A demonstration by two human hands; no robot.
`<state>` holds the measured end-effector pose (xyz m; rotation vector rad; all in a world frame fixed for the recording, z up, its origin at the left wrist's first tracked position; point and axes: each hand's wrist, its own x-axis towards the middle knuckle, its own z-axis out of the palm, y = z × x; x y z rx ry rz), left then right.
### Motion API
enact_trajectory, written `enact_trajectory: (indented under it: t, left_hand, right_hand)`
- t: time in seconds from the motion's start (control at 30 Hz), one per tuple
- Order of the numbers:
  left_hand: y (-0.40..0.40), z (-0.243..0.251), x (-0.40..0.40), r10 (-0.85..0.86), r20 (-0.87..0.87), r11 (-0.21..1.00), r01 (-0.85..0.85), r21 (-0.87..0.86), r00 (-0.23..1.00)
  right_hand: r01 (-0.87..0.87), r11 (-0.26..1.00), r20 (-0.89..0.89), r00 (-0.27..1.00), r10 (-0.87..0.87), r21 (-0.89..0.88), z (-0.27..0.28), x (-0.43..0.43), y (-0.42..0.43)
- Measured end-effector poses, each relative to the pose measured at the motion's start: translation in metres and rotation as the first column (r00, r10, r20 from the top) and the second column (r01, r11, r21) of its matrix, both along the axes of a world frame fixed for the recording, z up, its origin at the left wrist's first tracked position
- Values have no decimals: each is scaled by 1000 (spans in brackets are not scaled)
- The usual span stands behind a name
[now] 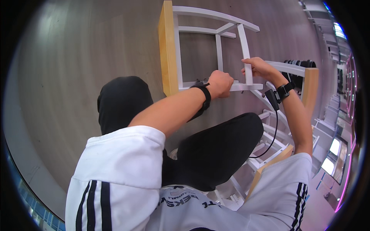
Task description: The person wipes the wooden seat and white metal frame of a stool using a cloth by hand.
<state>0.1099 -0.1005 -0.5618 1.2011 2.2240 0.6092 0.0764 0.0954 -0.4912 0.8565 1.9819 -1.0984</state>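
Note:
A stool with a light wood seat (168, 49) and a white frame lies on its side on the floor, its legs pointing right. My left hand (221, 83) is closed around the stool's near leg (245, 87); the back of the hand hides its fingertips. On the white stretcher (242, 40) between the legs, my right hand (258, 68) has its thumb and fingers on either side of the bar. Both wrists wear black straps. A small black device (272, 99) with a cable is fixed at the right one.
Another white-framed stool with a wood seat (310, 89) stands at the right, behind my right forearm. More white frames and a wood board (268, 169) lie beside my right knee (245, 124). A black cylindrical object (300, 63) is beyond them. Wood-look floor (72, 57) extends left.

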Motion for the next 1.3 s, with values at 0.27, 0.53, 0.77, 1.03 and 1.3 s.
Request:
enact_trajectory:
  t: [0.27, 0.53, 0.77, 1.03, 1.3]
  left_hand:
    - [-61, 43, -34, -431, -28, 882, 414, -226, 902]
    - [-83, 111, -72, 32, -107, 989, -16, 146, 994]
    - [-78, 133, -98, 154, 328, 886, -278, 372, 932]
    - [-70, 157, -79, -263, 772, 559, -561, 611, 578]
    - [-48, 160, -52, 33, 502, 708, -375, 599, 864]
  right_hand:
    - [-204, 949, 29, 979, 203, 241, -15, 21, -27]
    - [-25, 985, -613, 780, 125, 170, 62, 30, -77]
    - [-202, 976, -780, 598, 185, 77, 46, 49, -93]
    - [12, 958, -719, 658, -224, -287, 94, 59, -99]
    - [129, 759, -724, 234, -649, -639, 107, 71, -61]
